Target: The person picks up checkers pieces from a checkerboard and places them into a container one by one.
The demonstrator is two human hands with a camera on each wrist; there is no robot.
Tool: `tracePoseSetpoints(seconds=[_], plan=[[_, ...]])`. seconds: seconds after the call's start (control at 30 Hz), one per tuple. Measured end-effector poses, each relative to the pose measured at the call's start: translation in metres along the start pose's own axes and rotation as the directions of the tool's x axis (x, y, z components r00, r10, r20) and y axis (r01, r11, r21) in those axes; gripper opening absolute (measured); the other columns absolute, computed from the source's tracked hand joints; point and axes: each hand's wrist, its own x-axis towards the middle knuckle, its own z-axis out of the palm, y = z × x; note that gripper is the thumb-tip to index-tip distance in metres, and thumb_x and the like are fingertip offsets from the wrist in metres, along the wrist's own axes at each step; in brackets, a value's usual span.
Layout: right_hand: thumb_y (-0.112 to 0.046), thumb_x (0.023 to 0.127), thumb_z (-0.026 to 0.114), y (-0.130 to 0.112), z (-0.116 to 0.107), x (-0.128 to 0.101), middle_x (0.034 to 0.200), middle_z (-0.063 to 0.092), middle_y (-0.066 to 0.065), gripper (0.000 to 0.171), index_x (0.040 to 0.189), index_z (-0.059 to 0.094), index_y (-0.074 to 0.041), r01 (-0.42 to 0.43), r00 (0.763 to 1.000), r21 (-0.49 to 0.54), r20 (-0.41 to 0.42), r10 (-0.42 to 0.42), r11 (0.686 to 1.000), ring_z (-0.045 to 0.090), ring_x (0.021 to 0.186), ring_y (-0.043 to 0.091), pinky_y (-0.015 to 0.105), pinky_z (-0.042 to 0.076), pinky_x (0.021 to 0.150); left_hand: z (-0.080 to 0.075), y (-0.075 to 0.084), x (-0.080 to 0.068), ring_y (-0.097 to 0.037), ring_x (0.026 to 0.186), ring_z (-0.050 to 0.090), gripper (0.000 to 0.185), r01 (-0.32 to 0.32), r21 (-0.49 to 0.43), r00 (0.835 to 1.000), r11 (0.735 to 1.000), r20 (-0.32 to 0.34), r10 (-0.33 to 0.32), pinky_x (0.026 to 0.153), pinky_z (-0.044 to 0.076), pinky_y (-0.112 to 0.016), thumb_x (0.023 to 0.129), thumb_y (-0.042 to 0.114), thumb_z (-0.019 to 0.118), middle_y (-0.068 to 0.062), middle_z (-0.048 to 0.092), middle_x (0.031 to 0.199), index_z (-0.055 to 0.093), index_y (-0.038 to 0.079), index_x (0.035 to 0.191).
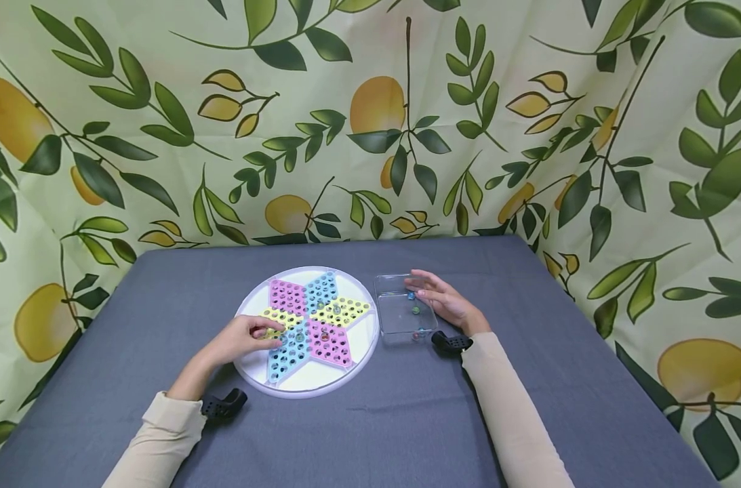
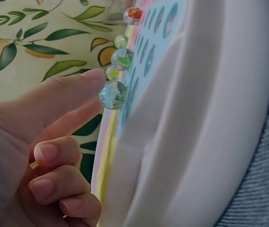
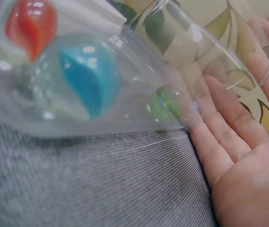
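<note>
A round white Chinese checkers board [image 1: 361, 352] with a pink, blue and yellow star lies on the table. Over its left side, my left hand [image 1: 242, 339] pinches a clear bluish marble [image 2: 113, 95] between thumb and index fingertips, low at the star's holes; the other fingers curl inward. Further marbles, one with green [image 2: 122, 59] and one with red [image 2: 133, 15], sit on the star. My right hand [image 1: 446, 303] rests at the right side of a clear plastic tray [image 1: 390, 325], its fingers loosely extended against the wall. Inside lie a blue-swirled marble [image 3: 89, 75], a red one [image 3: 31, 28] and a green one [image 3: 165, 104].
Grey cloth [image 1: 370, 434] covers the table. A leaf-and-fruit patterned curtain [image 1: 321, 163] hangs behind and at the sides. Black wrist devices [image 1: 224, 404] sit below each hand; the tray stands just right of the board.
</note>
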Motion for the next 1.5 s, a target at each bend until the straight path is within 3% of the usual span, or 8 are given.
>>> tracePoseSetpoints(seconds=[0.13, 0.37, 0.67, 0.9, 1.13, 1.5], plan=[[-0.004, 0.099, 0.045, 0.0009, -0.0006, 0.0003, 0.157, 0.021, 0.027, 0.062, 0.152, 0.014, -0.002, 0.012, 1.0, 0.002, -0.003, -0.012, 1.0, 0.022, 0.148, 0.037, 0.008, 0.04, 0.097, 0.0005, -0.0008, -0.0006, -0.003, 0.062, 0.035, 0.034, 0.017, 0.006, 1.0, 1.0, 0.011, -0.017, 0.057, 0.029, -0.02, 0.082, 0.021, 0.076, 0.003, 0.037, 0.068, 0.07, 0.001, 0.108], [-0.002, 0.099, 0.044, 0.0028, -0.0006, -0.0012, 0.157, 0.017, 0.03, 0.063, 0.152, 0.011, 0.002, 0.052, 0.999, 0.055, 0.005, -0.052, 0.997, 0.013, 0.147, 0.044, 0.008, 0.042, 0.097, 0.0025, -0.0043, 0.0007, -0.003, 0.062, 0.035, 0.032, 0.008, 0.022, 1.0, 1.0, 0.0, -0.008, 0.058, 0.03, -0.02, 0.081, 0.02, 0.076, 0.004, 0.037, 0.067, 0.071, 0.001, 0.106], [-0.005, 0.1, 0.045, 0.0045, 0.002, -0.0053, 0.158, 0.016, 0.029, 0.062, 0.152, 0.013, 0.001, 0.073, 0.997, 0.056, -0.002, -0.073, 0.996, 0.012, 0.147, 0.042, 0.007, 0.04, 0.098, 0.0085, -0.0075, 0.0022, -0.004, 0.061, 0.035, 0.028, 0.016, 0.048, 1.0, 0.999, -0.018, -0.015, 0.057, 0.031, -0.02, 0.081, 0.018, 0.075, 0.004, 0.038, 0.066, 0.072, 0.001, 0.104], [-0.011, 0.099, 0.05, 0.0048, 0.0024, -0.0054, 0.157, 0.019, 0.028, 0.064, 0.152, 0.016, -0.001, 0.065, 0.998, 0.038, -0.014, -0.065, 0.997, 0.027, 0.147, 0.03, 0.007, 0.04, 0.099, 0.0096, -0.0065, 0.0011, -0.004, 0.061, 0.035, 0.026, 0.017, 0.066, 0.999, 0.998, -0.037, -0.014, 0.057, 0.03, -0.02, 0.082, 0.016, 0.075, 0.004, 0.038, 0.065, 0.072, 0.001, 0.103], [-0.013, 0.098, 0.052, 0.0051, 0.0019, -0.005, 0.157, 0.018, 0.028, 0.065, 0.152, 0.017, -0.002, 0.059, 0.998, 0.039, -0.017, -0.059, 0.997, 0.014, 0.148, 0.042, 0.007, 0.041, 0.097, 0.0094, -0.0059, 0.0009, -0.004, 0.062, 0.035, 0.026, 0.002, 0.072, 0.999, 0.997, -0.048, 0.001, 0.058, 0.031, -0.02, 0.081, 0.016, 0.075, 0.004, 0.039, 0.066, 0.073, 0.001, 0.102], [-0.01, 0.099, 0.05, 0.0046, 0.0019, -0.0045, 0.157, 0.022, 0.025, 0.06, 0.152, 0.021, -0.005, 0.03, 0.999, 0.021, -0.044, -0.029, 0.999, 0.018, 0.148, 0.039, 0.006, 0.041, 0.097, 0.0065, -0.0044, 0.0028, -0.002, 0.061, 0.035, 0.025, -0.027, 0.047, 0.998, 0.999, -0.054, 0.029, 0.057, 0.031, -0.02, 0.082, 0.017, 0.074, 0.004, 0.038, 0.066, 0.073, 0.001, 0.102]])
